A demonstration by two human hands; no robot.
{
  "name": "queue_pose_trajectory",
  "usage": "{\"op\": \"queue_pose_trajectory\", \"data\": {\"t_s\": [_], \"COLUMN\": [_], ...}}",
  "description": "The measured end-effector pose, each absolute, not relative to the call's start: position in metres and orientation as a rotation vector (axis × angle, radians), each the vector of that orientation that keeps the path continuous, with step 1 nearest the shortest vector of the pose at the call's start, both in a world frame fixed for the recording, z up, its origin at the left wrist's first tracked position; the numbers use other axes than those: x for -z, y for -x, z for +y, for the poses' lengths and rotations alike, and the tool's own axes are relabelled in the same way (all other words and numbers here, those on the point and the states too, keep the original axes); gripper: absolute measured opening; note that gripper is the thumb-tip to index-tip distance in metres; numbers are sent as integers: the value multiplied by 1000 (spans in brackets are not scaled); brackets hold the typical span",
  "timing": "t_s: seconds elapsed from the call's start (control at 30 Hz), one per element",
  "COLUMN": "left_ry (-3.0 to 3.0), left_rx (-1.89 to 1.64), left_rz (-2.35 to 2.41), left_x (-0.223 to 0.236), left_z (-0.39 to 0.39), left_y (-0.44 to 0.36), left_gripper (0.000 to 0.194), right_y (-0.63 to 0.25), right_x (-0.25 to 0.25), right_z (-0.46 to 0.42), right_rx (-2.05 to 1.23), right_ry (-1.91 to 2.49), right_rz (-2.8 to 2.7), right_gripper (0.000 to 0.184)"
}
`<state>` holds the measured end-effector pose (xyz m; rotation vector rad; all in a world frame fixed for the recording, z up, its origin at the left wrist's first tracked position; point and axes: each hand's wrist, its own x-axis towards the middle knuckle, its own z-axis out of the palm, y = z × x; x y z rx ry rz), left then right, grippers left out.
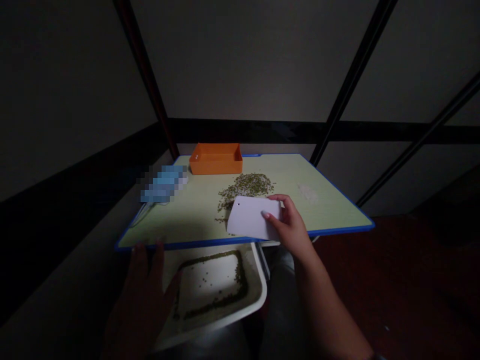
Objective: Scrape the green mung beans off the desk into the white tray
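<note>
In my right hand point(290, 225) is a flat white scraper point(249, 217) with a small hole near one corner, pinched between thumb and fingers. It is tilted over the near part of a pile of small green beans or seeds point(255, 184) spread on the pale green board point(330, 210). My left hand point(146, 280) lies in shadow at the board's near left edge, fingers spread, holding nothing that I can see. Below that edge, beside this hand, a white plastic tub point(258, 295) has more of the green grains gathered along its bottom edges.
An orange open box point(216, 166) stands at the board's back left. A blurred-out blue item point(165, 184) lies at the left edge, with a pale cord by it. A small whitish patch of grains point(308, 193) is on the right side. Dark panelled walls rise behind.
</note>
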<state>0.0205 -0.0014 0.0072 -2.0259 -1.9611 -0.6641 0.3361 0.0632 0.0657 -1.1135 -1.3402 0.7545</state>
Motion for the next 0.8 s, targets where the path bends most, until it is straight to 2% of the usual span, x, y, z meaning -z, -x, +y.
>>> {"op": "queue_pose_trajectory", "data": {"t_s": [0.3,0.5,0.8], "left_ry": [1996,2040,2060], "left_rx": [515,520,576], "left_rz": [-1874,-1768,-1757], "left_x": [-14,-7,-4], "left_z": [-2,2,2], "left_y": [-21,-15,-13], "left_gripper": [73,80,80], "right_y": [-351,-346,-345], "right_x": [-71,-68,-63], "right_z": [66,68,72], "right_rx": [-669,-725,-556], "right_ry": [1083,1097,1124], "right_rz": [-1279,-1219,-1318], "right_gripper": [37,36,34]}}
